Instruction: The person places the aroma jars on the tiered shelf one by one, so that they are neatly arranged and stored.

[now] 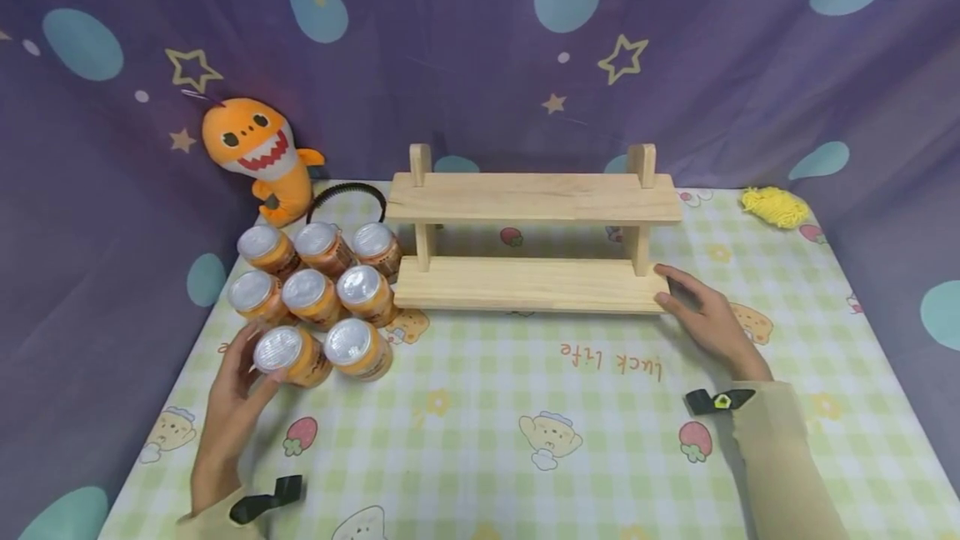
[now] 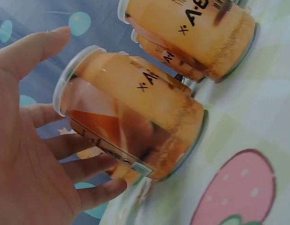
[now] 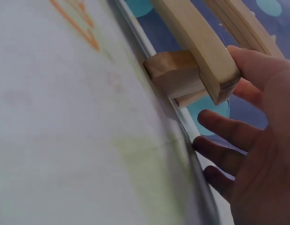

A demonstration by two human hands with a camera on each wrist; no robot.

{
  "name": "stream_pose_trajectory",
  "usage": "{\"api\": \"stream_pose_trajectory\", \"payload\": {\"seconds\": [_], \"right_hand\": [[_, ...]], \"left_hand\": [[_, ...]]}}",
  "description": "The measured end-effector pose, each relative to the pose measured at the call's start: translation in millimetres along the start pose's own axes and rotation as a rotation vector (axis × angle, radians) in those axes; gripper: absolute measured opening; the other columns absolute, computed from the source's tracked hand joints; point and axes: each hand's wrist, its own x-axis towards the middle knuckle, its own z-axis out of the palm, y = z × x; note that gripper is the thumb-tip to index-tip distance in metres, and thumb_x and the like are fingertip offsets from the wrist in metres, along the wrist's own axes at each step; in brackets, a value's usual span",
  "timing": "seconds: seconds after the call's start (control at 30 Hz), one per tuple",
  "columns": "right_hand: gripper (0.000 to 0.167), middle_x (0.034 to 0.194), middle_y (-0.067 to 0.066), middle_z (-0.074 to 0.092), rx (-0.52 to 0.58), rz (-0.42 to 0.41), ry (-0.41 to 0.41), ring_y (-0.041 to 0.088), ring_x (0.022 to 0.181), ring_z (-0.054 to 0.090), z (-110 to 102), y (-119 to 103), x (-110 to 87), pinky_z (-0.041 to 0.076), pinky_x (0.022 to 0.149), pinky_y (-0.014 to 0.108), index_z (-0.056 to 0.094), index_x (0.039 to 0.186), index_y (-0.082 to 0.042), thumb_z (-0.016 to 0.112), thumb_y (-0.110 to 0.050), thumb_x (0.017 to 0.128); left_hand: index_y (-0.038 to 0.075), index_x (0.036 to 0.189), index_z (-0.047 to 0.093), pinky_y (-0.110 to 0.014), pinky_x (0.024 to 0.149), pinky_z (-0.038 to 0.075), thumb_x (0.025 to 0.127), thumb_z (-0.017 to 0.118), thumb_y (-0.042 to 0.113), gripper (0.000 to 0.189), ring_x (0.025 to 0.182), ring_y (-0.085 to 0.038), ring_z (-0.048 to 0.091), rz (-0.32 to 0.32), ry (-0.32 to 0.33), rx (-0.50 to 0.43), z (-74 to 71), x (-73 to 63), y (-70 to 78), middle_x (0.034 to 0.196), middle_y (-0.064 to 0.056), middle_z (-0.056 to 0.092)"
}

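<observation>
In the head view my left hand is at the nearest left can, an orange can with a silvery lid. The left wrist view shows its fingers spread along the far side of that can, with the thumb held apart above the lid. Several matching cans stand in rows behind and beside it. At the right end of a two-tier wooden shelf, my right hand holds the lower board between thumb and index finger. Its other fingers stay off the wood in the right wrist view.
An orange shark plush leans at the back left, beside a black coiled band. A yellow yarn bundle lies at the back right. Purple curtains enclose the checked tablecloth at the back and sides.
</observation>
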Motion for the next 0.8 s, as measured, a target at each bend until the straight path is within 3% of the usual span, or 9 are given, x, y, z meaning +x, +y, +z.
{"api": "stream_pose_trajectory", "payload": {"seconds": [0.03, 0.17, 0.27, 0.37, 0.5, 0.8], "right_hand": [[0.051, 0.155, 0.01, 0.048, 0.022, 0.004, 0.0, 0.015, 0.148, 0.038, 1.0, 0.3, 0.0, 0.027, 0.123, 0.047, 0.051, 0.147, -0.02, 0.061, -0.035, 0.1], [0.052, 0.156, 0.014, 0.046, 0.106, 0.004, -0.001, -0.015, 0.136, 0.037, 4.6, 4.0, -0.2, 0.027, 0.123, 0.044, 0.049, 0.148, -0.016, 0.06, -0.032, 0.1], [0.052, 0.157, 0.012, 0.045, 0.148, 0.012, -0.007, -0.024, 0.126, 0.036, 6.3, 7.1, 0.1, 0.027, 0.123, 0.046, 0.048, 0.149, -0.015, 0.06, -0.031, 0.101], [0.052, 0.157, 0.005, 0.046, 0.166, 0.012, -0.005, -0.025, 0.124, 0.037, 6.8, 9.6, 0.0, 0.03, 0.122, 0.029, 0.048, 0.149, -0.015, 0.06, -0.03, 0.101], [0.051, 0.154, -0.005, 0.05, 0.195, -0.014, 0.01, -0.022, 0.124, 0.04, 8.3, 11.9, -0.6, 0.03, 0.105, 0.003, 0.049, 0.148, -0.011, 0.06, -0.027, 0.101], [0.05, 0.15, -0.013, 0.051, 0.21, -0.021, 0.023, -0.021, 0.122, 0.042, 10.1, 15.4, -0.8, 0.029, 0.1, 0.0, 0.048, 0.148, -0.011, 0.059, -0.027, 0.101]], "left_hand": [[0.002, 0.154, 0.034, -0.009, 0.095, 0.037, 0.085, 0.058, -0.018, 0.076, 0.123, 0.008, 0.047, 0.001, 0.005, -0.026, 0.9, -0.2, -1.6, 0.137, 0.016, 0.051], [-0.004, 0.152, 0.035, -0.012, 0.096, 0.038, 0.079, 0.058, -0.026, 0.079, 0.122, 0.002, 0.052, 0.035, 0.025, -0.187, 6.1, -0.3, -8.5, 0.135, 0.012, 0.055], [-0.008, 0.149, 0.036, -0.013, 0.098, 0.039, 0.076, 0.056, -0.031, 0.08, 0.121, -0.001, 0.054, 0.066, 0.044, -0.3, 11.6, -0.4, -12.1, 0.134, 0.007, 0.057], [-0.006, 0.149, 0.039, -0.013, 0.099, 0.04, 0.076, 0.056, -0.031, 0.079, 0.119, -0.002, 0.055, 0.022, 0.093, -0.341, 17.2, -1.4, -13.1, 0.133, 0.006, 0.057], [0.0, 0.148, 0.044, -0.012, 0.098, 0.041, 0.079, 0.058, -0.028, 0.076, 0.118, -0.003, 0.055, -0.085, 0.174, -0.355, 22.5, -3.2, -12.9, 0.132, 0.005, 0.057], [-0.005, 0.144, 0.048, -0.012, 0.095, 0.047, 0.079, 0.061, -0.028, 0.07, 0.116, -0.007, 0.059, -0.108, 0.262, -0.408, 28.4, -0.8, -16.1, 0.129, 0.002, 0.062]]}}
